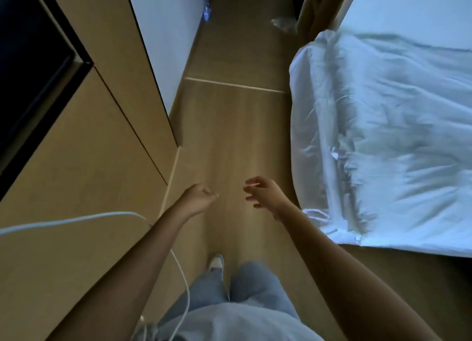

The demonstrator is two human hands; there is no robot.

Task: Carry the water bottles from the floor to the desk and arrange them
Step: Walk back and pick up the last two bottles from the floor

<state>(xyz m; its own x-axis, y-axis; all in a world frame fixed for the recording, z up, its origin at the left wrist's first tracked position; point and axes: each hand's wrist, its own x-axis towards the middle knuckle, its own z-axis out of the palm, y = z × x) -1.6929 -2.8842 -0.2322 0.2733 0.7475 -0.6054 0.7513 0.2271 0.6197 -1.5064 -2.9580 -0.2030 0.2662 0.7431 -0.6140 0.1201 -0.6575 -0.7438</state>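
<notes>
Standing on the floor (229,136) between cabinet (84,149) and bed (383,136), a person extends both arms. Left hand (200,199): curled into a fist, empty. Right hand (260,192): fingers loosely bent, empty. Bottle (207,11): blurred, far ahead beside the wall (166,34).

Dim, bluish indoor light, soft motion blur throughout, wide-angle bending at the edges.
</notes>
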